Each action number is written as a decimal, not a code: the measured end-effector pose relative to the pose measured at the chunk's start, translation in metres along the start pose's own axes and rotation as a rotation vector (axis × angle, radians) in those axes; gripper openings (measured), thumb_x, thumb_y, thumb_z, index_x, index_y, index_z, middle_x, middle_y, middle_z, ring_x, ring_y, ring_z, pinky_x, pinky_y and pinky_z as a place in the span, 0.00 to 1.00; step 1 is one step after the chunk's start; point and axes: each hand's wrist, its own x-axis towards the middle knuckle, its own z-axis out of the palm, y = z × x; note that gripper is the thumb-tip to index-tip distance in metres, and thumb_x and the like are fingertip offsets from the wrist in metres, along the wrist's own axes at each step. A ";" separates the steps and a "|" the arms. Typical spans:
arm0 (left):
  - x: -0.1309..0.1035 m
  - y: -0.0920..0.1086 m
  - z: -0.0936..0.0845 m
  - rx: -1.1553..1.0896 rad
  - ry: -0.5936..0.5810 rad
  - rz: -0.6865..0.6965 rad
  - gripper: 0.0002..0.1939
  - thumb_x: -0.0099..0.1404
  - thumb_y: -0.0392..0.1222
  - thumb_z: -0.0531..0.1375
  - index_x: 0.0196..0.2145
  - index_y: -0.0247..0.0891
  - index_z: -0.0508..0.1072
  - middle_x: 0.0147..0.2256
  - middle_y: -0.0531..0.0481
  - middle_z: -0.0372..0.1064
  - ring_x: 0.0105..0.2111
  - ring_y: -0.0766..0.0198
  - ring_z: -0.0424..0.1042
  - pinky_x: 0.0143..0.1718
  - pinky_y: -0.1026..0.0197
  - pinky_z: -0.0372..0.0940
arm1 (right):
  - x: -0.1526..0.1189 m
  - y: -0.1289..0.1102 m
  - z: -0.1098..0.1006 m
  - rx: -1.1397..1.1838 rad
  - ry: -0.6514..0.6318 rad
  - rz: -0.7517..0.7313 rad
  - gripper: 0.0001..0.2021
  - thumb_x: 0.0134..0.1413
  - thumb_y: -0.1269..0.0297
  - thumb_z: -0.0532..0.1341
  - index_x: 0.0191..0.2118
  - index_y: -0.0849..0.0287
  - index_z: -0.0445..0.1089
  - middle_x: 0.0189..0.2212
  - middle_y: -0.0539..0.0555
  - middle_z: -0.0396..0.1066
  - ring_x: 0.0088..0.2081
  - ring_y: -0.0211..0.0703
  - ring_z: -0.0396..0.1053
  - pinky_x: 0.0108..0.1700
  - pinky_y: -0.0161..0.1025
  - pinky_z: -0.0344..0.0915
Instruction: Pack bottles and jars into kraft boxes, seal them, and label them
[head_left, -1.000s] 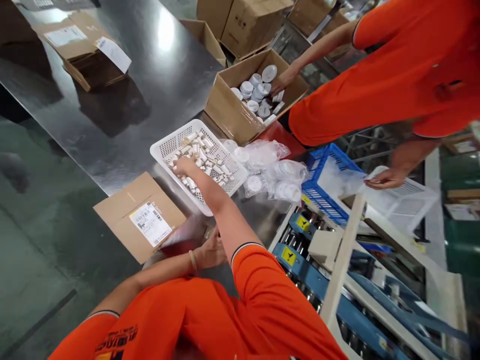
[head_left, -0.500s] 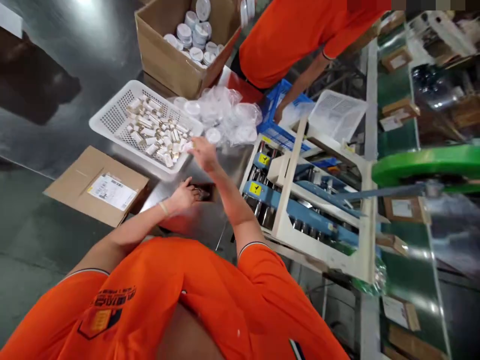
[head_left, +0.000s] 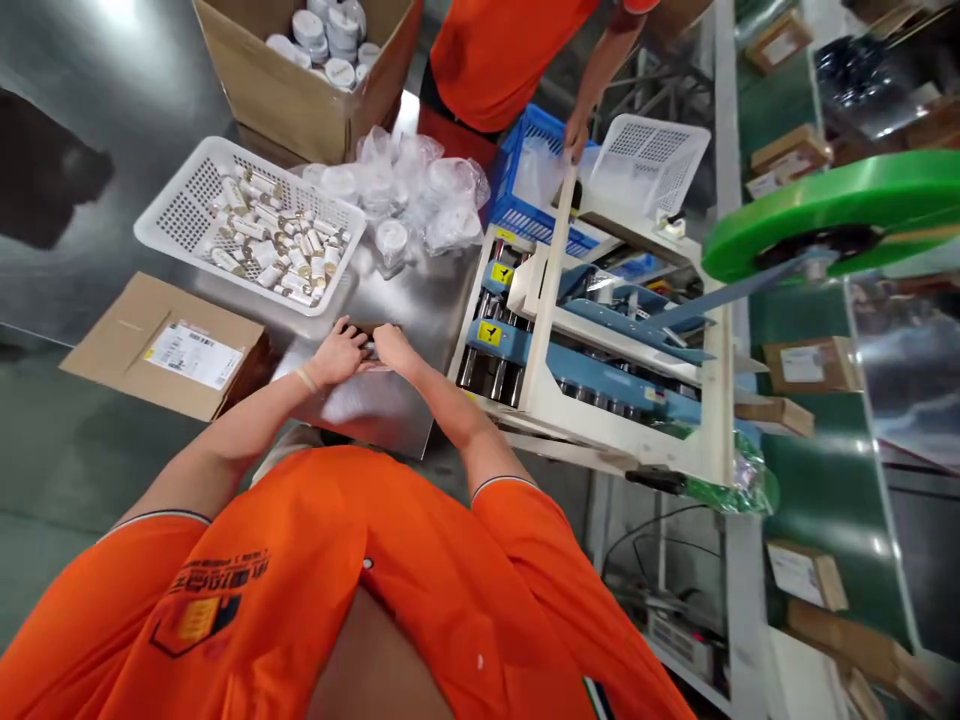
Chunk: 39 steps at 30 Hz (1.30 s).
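My left hand (head_left: 340, 353) is at the metal table's near edge, its fingers bent over a small brown cardboard box (head_left: 367, 328) that is mostly hidden. Close beside it, my right hand (head_left: 393, 347) reaches down with curled fingers at the same box. Something small and greyish shows between the hands, too little to name. Just beyond them, a white perforated basket (head_left: 166, 232) holds many small white vials with gold-coloured ends (head_left: 281, 240). Left of my hands lies a closed, labelled cardboard carton (head_left: 120, 335).
Bubble-wrapped round white tubs (head_left: 420, 190) lie beyond my hands, near a large open carton (head_left: 292, 120) of white tubs. A carton-sealing machine (head_left: 577, 400) with a green tape roll (head_left: 847, 210) stands right. A co-worker's hand (head_left: 576, 135) is near its frame and a blue crate (head_left: 510, 185).
My right hand has moved from the basket's near corner down to the small box, beside my left hand. The co-worker's hand has come up from the blue crate. The view has shifted.
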 end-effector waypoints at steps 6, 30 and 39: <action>-0.002 -0.005 0.001 -0.054 -0.005 -0.032 0.16 0.77 0.53 0.63 0.41 0.45 0.91 0.45 0.39 0.78 0.51 0.46 0.73 0.72 0.31 0.50 | -0.014 0.012 -0.001 -0.087 0.164 0.024 0.15 0.72 0.73 0.61 0.56 0.67 0.82 0.49 0.72 0.82 0.52 0.59 0.81 0.55 0.46 0.75; -0.021 -0.008 0.047 -1.182 0.127 -0.463 0.46 0.53 0.63 0.75 0.63 0.39 0.73 0.55 0.40 0.79 0.55 0.48 0.77 0.58 0.47 0.74 | -0.094 0.103 0.061 0.189 0.038 -0.309 0.13 0.72 0.73 0.62 0.50 0.57 0.86 0.58 0.61 0.81 0.61 0.52 0.76 0.66 0.47 0.71; 0.001 -0.018 0.029 -1.152 -0.024 -0.388 0.38 0.68 0.56 0.66 0.70 0.35 0.74 0.57 0.32 0.82 0.56 0.50 0.80 0.56 0.51 0.75 | -0.067 0.092 0.042 0.028 0.258 -0.028 0.34 0.64 0.63 0.76 0.72 0.59 0.72 0.74 0.69 0.66 0.77 0.69 0.59 0.70 0.57 0.66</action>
